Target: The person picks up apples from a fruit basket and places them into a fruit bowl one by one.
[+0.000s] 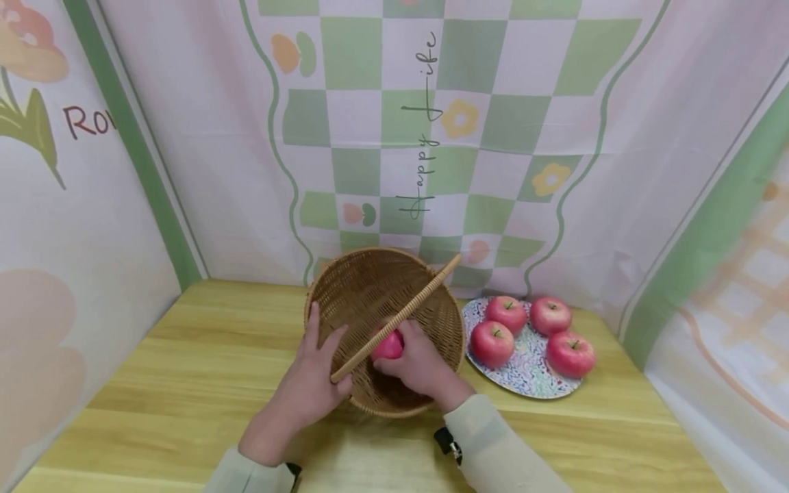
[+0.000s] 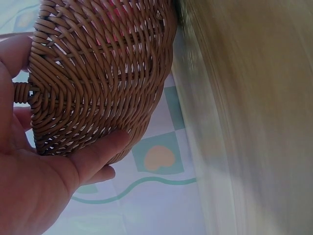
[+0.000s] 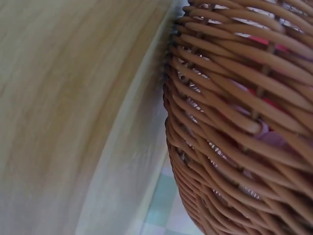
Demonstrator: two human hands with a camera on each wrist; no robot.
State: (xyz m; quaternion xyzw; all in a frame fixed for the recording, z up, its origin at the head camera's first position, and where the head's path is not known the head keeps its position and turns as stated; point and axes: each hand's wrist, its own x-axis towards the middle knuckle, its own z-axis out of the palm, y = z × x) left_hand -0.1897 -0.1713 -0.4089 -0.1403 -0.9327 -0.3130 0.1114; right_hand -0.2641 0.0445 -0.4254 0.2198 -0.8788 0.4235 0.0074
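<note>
**A:** Start wide — what's under it all?

**B:** A pale wooden table (image 1: 185,383), with patterned cloth (image 1: 431,137) hung behind it in green and white checks. Toward the middle of the table sits a round wicker basket (image 1: 370,287), its straight handle (image 1: 401,318) running slantwise across the mouth.

**A:** And to the right of it?

**B:** A speckled plate (image 1: 530,383), just beside the basket, carrying four red apples (image 1: 570,354) set close together.

**A:** Now the hands.

**B:** The left hand (image 1: 311,383) is on the basket's near-left side. The left wrist view shows it plainly: the palm and thumb (image 2: 98,152) press against the outside of the weave (image 2: 98,73), fingers wrapped over the rim near the end of the handle. It grips the basket.

**A:** The right?

**B:** The right hand (image 1: 419,363) reaches down inside the basket under the handle, fingers curled round a fifth apple, a pinkish-red one (image 1: 388,346) — it's clasped, low in the basket toward the near wall.

**A:** Anything from the right wrist view?

**B:** Mostly the basket's outer wall (image 3: 234,122) up close, with red and pink showing through the gaps in the weave — and blurred table wood beside it. The fingers themselves can't be made out there.

**A:** Sleeves?

**B:** Pale ones on both arms, with a dark strap (image 1: 448,441) at the right wrist.
</note>
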